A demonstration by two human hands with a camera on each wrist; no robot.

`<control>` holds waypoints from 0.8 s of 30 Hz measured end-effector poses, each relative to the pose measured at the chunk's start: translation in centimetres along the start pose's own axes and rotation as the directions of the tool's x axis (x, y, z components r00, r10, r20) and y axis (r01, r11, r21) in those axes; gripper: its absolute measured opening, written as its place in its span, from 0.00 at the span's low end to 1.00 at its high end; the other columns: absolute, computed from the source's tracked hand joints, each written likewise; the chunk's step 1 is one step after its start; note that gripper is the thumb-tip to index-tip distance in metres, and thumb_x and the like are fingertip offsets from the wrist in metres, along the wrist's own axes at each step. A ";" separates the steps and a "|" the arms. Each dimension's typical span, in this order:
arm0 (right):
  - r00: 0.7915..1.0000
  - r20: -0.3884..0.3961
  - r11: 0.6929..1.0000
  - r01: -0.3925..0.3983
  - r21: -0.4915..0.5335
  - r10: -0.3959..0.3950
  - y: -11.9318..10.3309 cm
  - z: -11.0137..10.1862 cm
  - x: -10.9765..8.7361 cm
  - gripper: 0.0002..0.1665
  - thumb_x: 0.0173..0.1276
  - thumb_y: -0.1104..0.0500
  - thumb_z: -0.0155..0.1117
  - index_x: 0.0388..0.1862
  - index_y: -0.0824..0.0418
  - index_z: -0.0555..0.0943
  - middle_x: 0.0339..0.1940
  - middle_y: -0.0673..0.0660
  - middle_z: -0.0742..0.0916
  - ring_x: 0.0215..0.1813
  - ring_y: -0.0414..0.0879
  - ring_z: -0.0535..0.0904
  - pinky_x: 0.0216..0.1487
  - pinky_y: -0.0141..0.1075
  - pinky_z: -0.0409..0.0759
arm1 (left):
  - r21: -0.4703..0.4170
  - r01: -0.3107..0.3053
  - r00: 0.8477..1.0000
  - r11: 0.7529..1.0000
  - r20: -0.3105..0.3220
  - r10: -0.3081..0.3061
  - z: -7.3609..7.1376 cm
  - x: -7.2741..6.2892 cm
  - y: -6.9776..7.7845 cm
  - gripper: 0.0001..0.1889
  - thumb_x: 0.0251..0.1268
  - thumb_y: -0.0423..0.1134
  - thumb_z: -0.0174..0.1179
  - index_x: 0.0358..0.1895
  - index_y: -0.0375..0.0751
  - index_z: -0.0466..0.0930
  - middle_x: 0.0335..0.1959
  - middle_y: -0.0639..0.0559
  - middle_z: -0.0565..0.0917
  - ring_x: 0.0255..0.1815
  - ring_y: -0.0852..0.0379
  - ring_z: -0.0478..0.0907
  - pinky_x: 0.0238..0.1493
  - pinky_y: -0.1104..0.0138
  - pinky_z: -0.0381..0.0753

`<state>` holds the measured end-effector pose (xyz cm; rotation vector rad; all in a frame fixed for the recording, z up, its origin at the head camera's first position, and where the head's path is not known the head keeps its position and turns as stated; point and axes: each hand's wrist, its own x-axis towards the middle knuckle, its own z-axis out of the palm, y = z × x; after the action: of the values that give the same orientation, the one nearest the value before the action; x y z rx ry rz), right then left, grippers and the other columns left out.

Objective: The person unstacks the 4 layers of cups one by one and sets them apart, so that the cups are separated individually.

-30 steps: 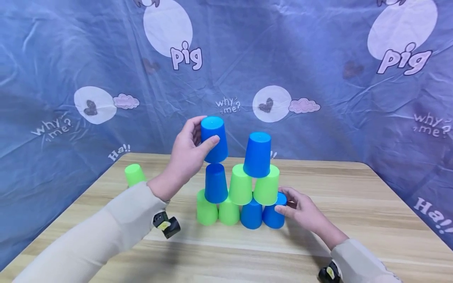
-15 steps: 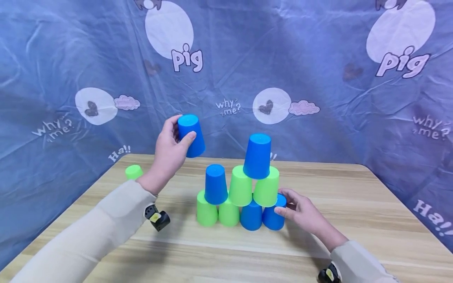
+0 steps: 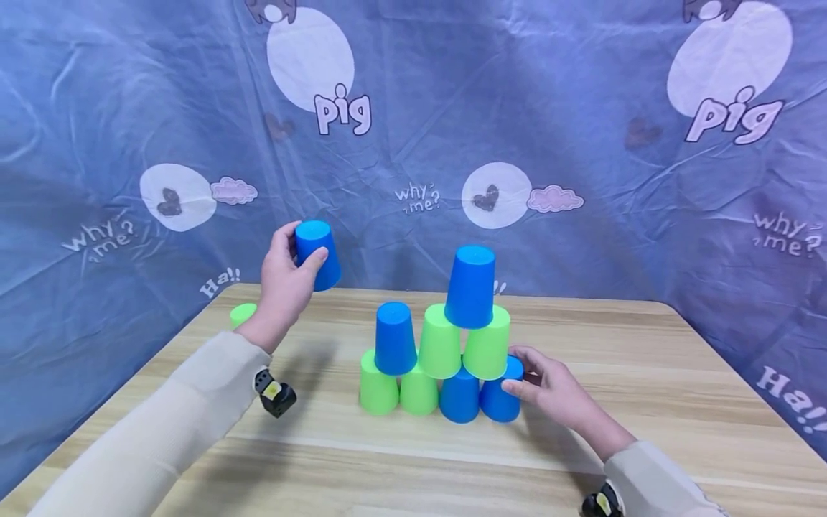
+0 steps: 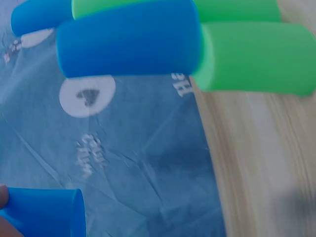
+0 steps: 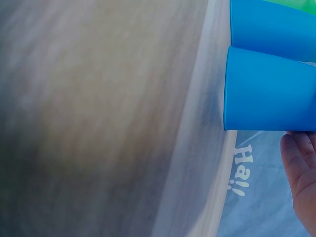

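Note:
My left hand point(image 3: 287, 276) grips an upside-down blue cup point(image 3: 321, 262) in the air, left of a cup stack. The same held cup point(image 4: 44, 212) shows at the lower left of the left wrist view. Two green cups point(image 3: 378, 388) and two blue ones form the stack's bottom row. Above them stand a blue cup point(image 3: 395, 339) and two green cups point(image 3: 441, 342); a single blue cup point(image 3: 470, 287) tops the green pair. Low at the right end, my right hand point(image 3: 549, 384) holds the last bottom blue cup point(image 3: 500, 402), thumb in front and fingers curled behind.
Another green cup point(image 3: 243, 314) stands at the table's left, mostly hidden behind the left forearm. The wooden table point(image 3: 601, 337) ends at a blue patterned cloth point(image 3: 400, 93) hanging behind and beside it. Wrist cameras point(image 3: 274, 393) sit on both sleeves.
My left hand has carried the blue cup leftward, away from above the stack's left middle-row cup. My right hand stays at the bottom right cup, and the stack stands unchanged.

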<state>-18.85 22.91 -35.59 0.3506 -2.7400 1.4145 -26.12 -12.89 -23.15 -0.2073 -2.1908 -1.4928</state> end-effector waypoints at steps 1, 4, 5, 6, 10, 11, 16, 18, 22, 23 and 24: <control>1.000 0.000 1.000 0.002 0.000 -0.002 0.0 0.0 0.0 0.34 0.62 0.51 0.64 0.63 0.65 0.66 0.57 0.64 0.78 0.56 0.59 0.75 0.56 0.50 0.76 | 0.000 0.013 1.000 1.000 -0.005 -0.013 -0.1 0.1 -0.4 0.28 0.66 0.35 0.54 0.66 0.36 0.56 0.65 0.39 0.66 0.66 0.46 0.63 0.66 0.49 0.62; 1.000 0.003 1.000 0.010 0.001 -0.010 0.1 0.0 0.0 0.35 0.62 0.50 0.64 0.63 0.65 0.66 0.57 0.63 0.78 0.57 0.59 0.75 0.56 0.50 0.76 | -0.002 0.048 0.999 0.999 -0.026 -0.048 -0.3 0.2 -1.6 0.28 0.66 0.35 0.54 0.67 0.35 0.56 0.66 0.39 0.65 0.67 0.46 0.62 0.68 0.51 0.61; 1.000 0.003 1.000 0.013 0.002 -0.013 0.2 0.0 0.0 0.35 0.62 0.50 0.63 0.63 0.65 0.66 0.57 0.63 0.78 0.57 0.59 0.75 0.56 0.50 0.76 | -0.003 0.062 0.998 0.998 -0.032 -0.062 -0.4 0.2 -1.9 0.28 0.66 0.35 0.54 0.67 0.35 0.56 0.66 0.39 0.65 0.67 0.46 0.62 0.68 0.52 0.60; 1.000 0.002 1.000 0.016 0.001 -0.016 0.2 0.0 0.0 0.34 0.62 0.51 0.64 0.63 0.65 0.67 0.56 0.63 0.78 0.56 0.59 0.75 0.56 0.50 0.76 | -0.005 0.074 0.997 0.997 -0.035 -0.074 -0.5 0.2 -2.2 0.28 0.67 0.36 0.54 0.67 0.35 0.55 0.66 0.39 0.65 0.67 0.45 0.61 0.68 0.52 0.60; 1.000 0.000 1.000 0.014 0.002 -0.014 0.2 0.1 -0.1 0.34 0.62 0.52 0.64 0.63 0.65 0.67 0.56 0.63 0.78 0.56 0.59 0.75 0.56 0.50 0.76 | -0.014 0.122 0.992 0.992 -0.040 -0.123 -0.7 0.0 -3.5 0.29 0.67 0.36 0.53 0.68 0.34 0.54 0.67 0.39 0.63 0.69 0.45 0.59 0.69 0.52 0.58; 1.000 -0.001 1.000 0.013 0.002 -0.013 0.1 0.1 -0.1 0.34 0.62 0.52 0.64 0.63 0.65 0.67 0.56 0.63 0.78 0.56 0.59 0.75 0.56 0.50 0.76 | -0.019 0.130 0.990 0.991 -0.042 -0.131 -0.8 0.0 -3.8 0.29 0.67 0.36 0.52 0.68 0.34 0.53 0.68 0.38 0.62 0.69 0.45 0.59 0.69 0.51 0.58; 1.000 0.000 1.000 0.005 0.002 -0.005 0.0 0.0 -0.1 0.34 0.62 0.51 0.64 0.63 0.65 0.66 0.56 0.64 0.78 0.57 0.60 0.75 0.56 0.50 0.76 | -0.031 0.140 0.988 0.990 -0.054 -0.142 -0.8 -0.1 -5.0 0.29 0.67 0.35 0.52 0.68 0.33 0.53 0.68 0.37 0.62 0.69 0.44 0.58 0.69 0.51 0.57; 1.000 -0.003 1.000 0.003 0.000 -0.003 0.0 0.0 -0.2 0.34 0.63 0.51 0.63 0.63 0.64 0.66 0.57 0.64 0.78 0.57 0.60 0.75 0.56 0.51 0.76 | -0.028 0.137 0.989 0.990 -0.057 -0.139 -0.7 -0.1 -5.5 0.28 0.67 0.34 0.52 0.67 0.32 0.54 0.67 0.36 0.62 0.69 0.43 0.58 0.69 0.51 0.57; 1.000 -0.007 1.000 -0.002 0.002 0.002 0.0 0.0 -0.1 0.34 0.62 0.52 0.64 0.63 0.64 0.67 0.56 0.64 0.78 0.56 0.60 0.75 0.56 0.50 0.76 | -0.008 0.160 0.986 0.987 -0.055 -0.160 -0.7 -0.3 -6.8 0.29 0.67 0.35 0.53 0.68 0.33 0.53 0.67 0.36 0.62 0.68 0.42 0.59 0.69 0.50 0.58; 1.000 -0.006 1.000 -0.003 0.005 0.003 0.0 0.0 -0.1 0.33 0.62 0.52 0.64 0.63 0.64 0.67 0.56 0.63 0.78 0.56 0.60 0.75 0.56 0.50 0.76 | 0.003 0.171 0.984 0.985 -0.056 -0.171 -0.7 -0.3 -7.1 0.29 0.67 0.36 0.53 0.68 0.33 0.53 0.67 0.36 0.62 0.68 0.42 0.59 0.68 0.50 0.59; 1.000 -0.004 1.000 -0.005 0.009 0.005 0.0 0.1 -0.1 0.33 0.62 0.52 0.64 0.63 0.64 0.67 0.56 0.63 0.78 0.56 0.60 0.75 0.56 0.50 0.76 | 0.011 0.185 0.981 0.983 -0.057 -0.185 -0.8 -0.4 -7.5 0.29 0.68 0.37 0.53 0.68 0.34 0.53 0.67 0.37 0.62 0.68 0.42 0.59 0.68 0.50 0.59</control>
<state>-18.79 22.88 -35.68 0.3409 -2.7348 1.4273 -28.39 -16.52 -29.35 0.0447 -2.2278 -1.5577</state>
